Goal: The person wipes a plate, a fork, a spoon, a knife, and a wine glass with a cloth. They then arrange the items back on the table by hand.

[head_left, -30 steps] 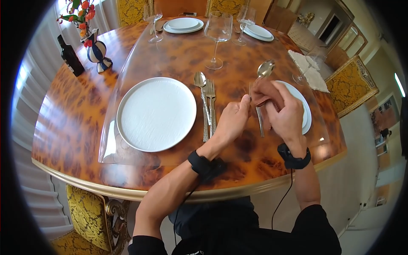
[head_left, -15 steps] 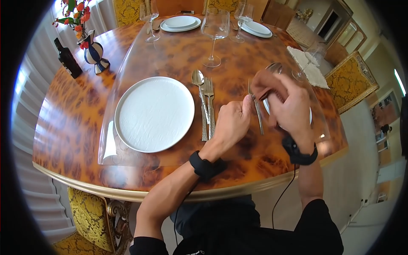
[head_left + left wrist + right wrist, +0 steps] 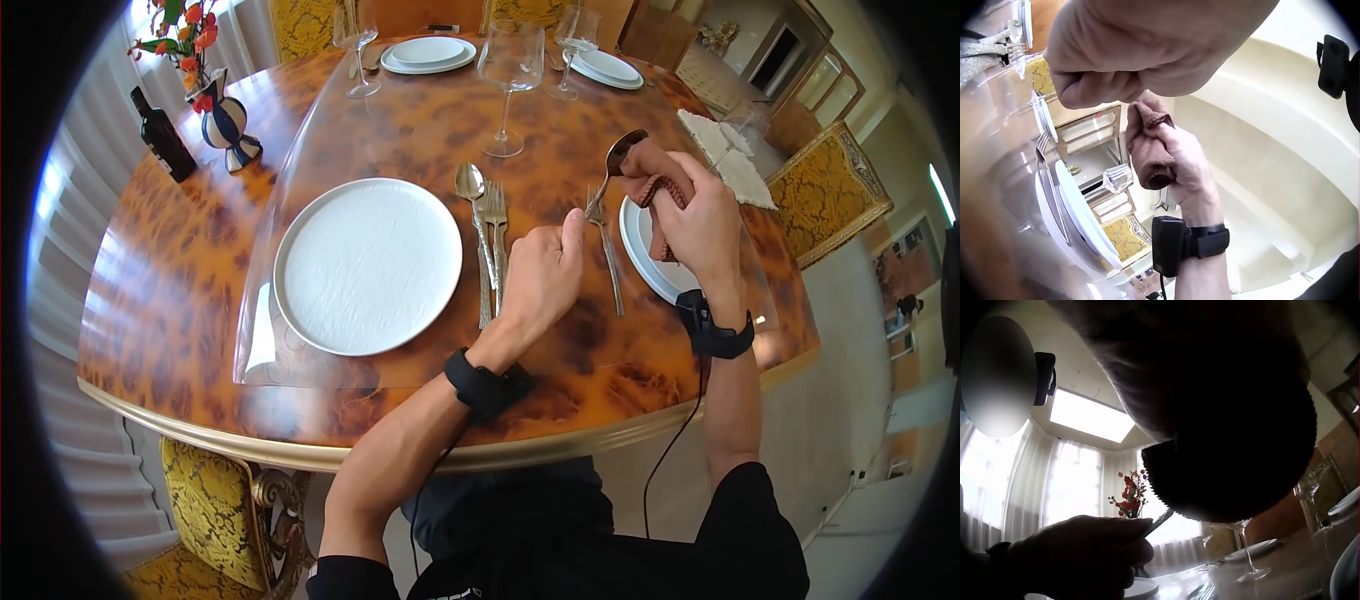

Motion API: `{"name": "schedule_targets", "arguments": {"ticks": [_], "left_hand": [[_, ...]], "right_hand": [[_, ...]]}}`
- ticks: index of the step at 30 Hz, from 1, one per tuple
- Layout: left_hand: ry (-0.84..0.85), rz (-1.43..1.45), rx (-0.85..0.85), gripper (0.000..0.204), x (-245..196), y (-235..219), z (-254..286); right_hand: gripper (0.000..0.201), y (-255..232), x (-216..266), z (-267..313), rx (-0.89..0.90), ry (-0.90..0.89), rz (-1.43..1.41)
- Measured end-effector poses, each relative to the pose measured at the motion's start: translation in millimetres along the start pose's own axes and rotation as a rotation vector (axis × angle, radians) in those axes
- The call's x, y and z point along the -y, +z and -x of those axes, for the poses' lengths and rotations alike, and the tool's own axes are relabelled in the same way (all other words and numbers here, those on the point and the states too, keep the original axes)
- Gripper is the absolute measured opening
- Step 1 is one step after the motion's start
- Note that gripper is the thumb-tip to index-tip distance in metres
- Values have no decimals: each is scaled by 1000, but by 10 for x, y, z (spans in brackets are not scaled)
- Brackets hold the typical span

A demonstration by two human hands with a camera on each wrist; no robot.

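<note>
My left hand point(image 3: 545, 270) grips a metal spoon by its handle, thumb up, above the table between the two place settings. The spoon point(image 3: 617, 153) slants up and away, its bowl pointing to the far right. My right hand point(image 3: 702, 225) holds a folded brown cloth point(image 3: 660, 172) against the bowl and partly hides it. In the left wrist view the cloth point(image 3: 1150, 153) is bunched in the right hand's fingers. A bit of the spoon's handle point(image 3: 1159, 523) shows in the right wrist view between the left hand and the dark cloth.
Beneath the hands lie a fork point(image 3: 606, 255) and stacked white plates point(image 3: 640, 262). A large white plate point(image 3: 368, 268) sits left, beside a spoon and fork point(image 3: 495, 235). A wine glass point(image 3: 503, 145), bottle point(image 3: 165, 142), flower vase point(image 3: 225, 125) and pale cloth point(image 3: 735, 165) stand farther off.
My right hand swept the cloth over the spoon's bowl and now sits a little farther right and away. The bowl has turned and shows beside the cloth. My left hand has barely moved.
</note>
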State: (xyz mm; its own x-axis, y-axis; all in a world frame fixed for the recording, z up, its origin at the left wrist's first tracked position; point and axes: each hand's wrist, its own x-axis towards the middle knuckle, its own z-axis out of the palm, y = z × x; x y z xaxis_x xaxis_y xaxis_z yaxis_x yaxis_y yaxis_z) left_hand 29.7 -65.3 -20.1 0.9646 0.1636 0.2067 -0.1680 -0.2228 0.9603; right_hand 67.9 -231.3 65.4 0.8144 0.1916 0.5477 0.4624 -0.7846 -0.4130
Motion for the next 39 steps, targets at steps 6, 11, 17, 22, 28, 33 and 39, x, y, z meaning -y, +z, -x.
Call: {"name": "schedule_targets", "arguments": {"ticks": [6, 11, 17, 22, 28, 33, 39], "left_hand": [[-22, -43, 25, 61, -18, -23, 6], [9, -105, -11, 61, -21, -23, -1], [2, -74, 21, 61, 27, -50, -40], [14, 67, 38, 50, 62, -30, -29], [91, 211, 214, 32, 149, 42, -7], [-46, 304, 235, 40, 114, 18, -6], [-65, 570, 243, 49, 6, -76, -36]], "right_hand": [[22, -1, 37, 44, -44, -85, 27], [20, 42, 110, 98, -42, -173, 239], [25, -166, -174, -252, -114, 145, 185], [36, -100, -291, -102, -240, -86, -157], [42, 57, 219, 211, 53, -259, -142], [41, -2, -31, -177, -151, 36, -59], [43, 427, -188, 86, 126, 141, -929]]}}
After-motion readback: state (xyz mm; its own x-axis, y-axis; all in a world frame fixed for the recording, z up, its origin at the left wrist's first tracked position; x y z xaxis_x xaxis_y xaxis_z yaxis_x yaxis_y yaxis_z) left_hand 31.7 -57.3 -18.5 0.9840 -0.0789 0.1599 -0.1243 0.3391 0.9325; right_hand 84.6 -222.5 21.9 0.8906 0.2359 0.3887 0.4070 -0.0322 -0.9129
